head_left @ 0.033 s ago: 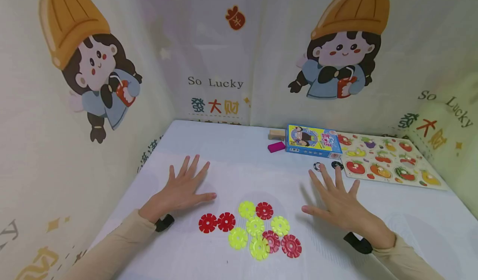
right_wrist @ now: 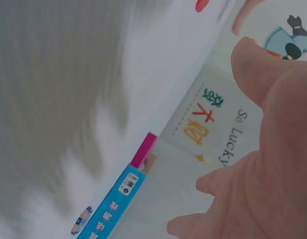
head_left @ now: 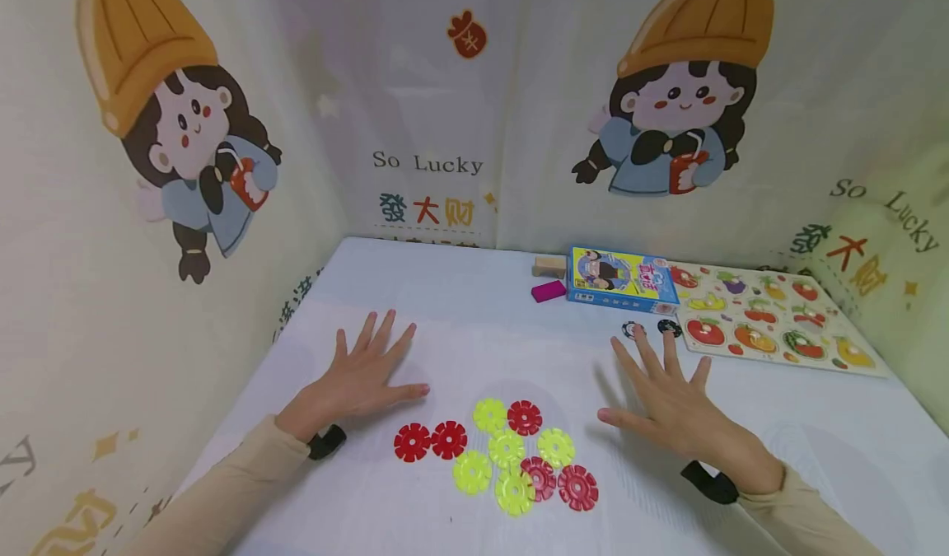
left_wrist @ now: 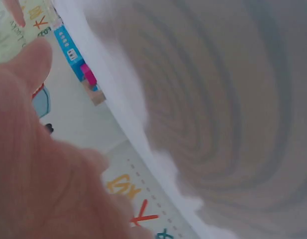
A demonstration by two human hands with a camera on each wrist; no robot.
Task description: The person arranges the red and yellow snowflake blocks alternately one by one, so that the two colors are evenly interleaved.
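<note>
Step in hand, as I judge it: a ready position, no piece being handled. Left hand lies palm down, fingers straight and spread wide, holding nothing. Right hand likewise: fingers fanned, grip vacant; its shadow suggests it is raised off the surface. Whether the left touches down, cannot tell.

Next move would call, I think, for lowering thumb and forefinger to a disc's rim and pinching it there; lying flat, a disc may slide before it lifts.

Location: all discs rest on the white surface between the hands, toward the near side. Count: five red discs, five yellow-green discs.

Appearance: thin, round, notched all around, small hole at centre; the yellow-green ones bright, two of the reds paler. Two reds sit side by side nearest the left hand. The other eight form a loose cluster; the nearest yellow-green overlaps a red.
</note>
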